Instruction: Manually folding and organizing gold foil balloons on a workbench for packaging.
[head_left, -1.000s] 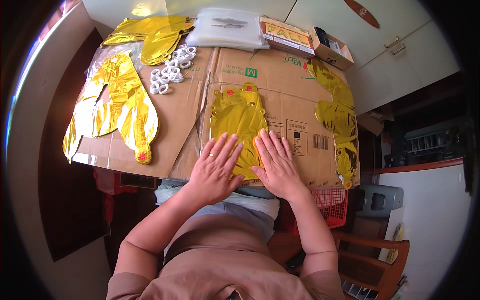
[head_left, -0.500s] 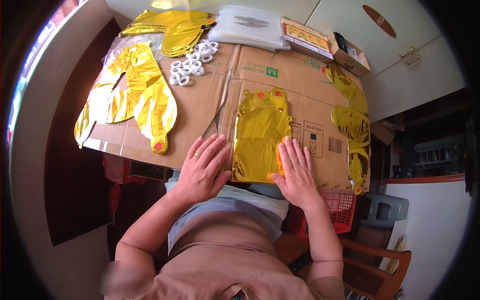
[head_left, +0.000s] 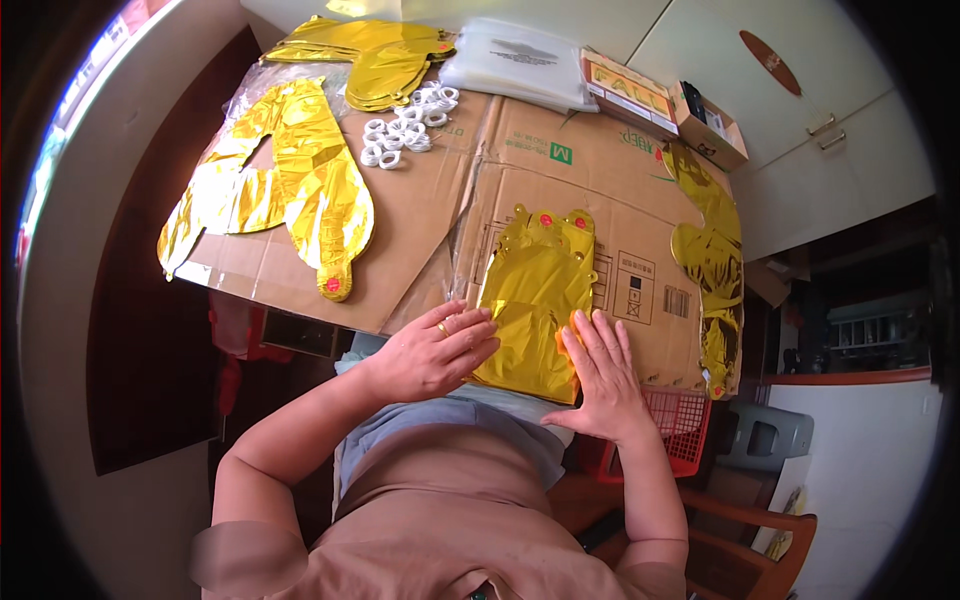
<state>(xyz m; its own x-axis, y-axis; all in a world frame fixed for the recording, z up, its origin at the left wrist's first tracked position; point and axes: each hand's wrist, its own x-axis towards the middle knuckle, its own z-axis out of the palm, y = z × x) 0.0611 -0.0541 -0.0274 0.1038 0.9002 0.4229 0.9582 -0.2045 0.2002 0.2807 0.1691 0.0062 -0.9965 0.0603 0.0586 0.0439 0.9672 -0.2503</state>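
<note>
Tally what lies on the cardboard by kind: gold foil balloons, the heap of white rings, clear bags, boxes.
Gold foil balloons: 4 – one under the left hand and right hand, one at left, a stack at the top, one at right
Heap of white rings: 1
Stack of clear bags: 1
Boxes: 2
Total: 8

A home room turned craft corner: white cupboards (head_left: 800, 150) line the wall; flattened cardboard (head_left: 560, 190) covers the table; a wooden chair (head_left: 760, 530) and red basket (head_left: 685, 425) stand below.
</note>
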